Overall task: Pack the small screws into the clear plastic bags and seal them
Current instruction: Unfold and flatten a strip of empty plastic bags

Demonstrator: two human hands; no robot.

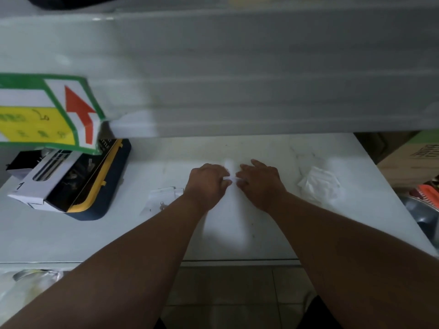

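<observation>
Both hands meet over the middle of the white table (pixel 261 233). My left hand (pixel 206 184) and my right hand (pixel 260 184) pinch the two ends of a small clear plastic bag (pixel 232 178) held between their fingertips, just above the table. Its contents are too blurred to tell. Another clear bag with small dark screws (pixel 161 200) lies flat on the table, left of my left wrist. A loose heap of empty clear bags (pixel 319 184) rests to the right of my right hand.
A white box marked "1" (pixel 40 184) lies on a dark tray with a yellow rim (pixel 95 200) at the left. A grey shelf front (pixel 237 79) with a green, yellow and red arrow label (pixel 47 115) overhangs the back. A cardboard box (pixel 413 160) stands off the right edge.
</observation>
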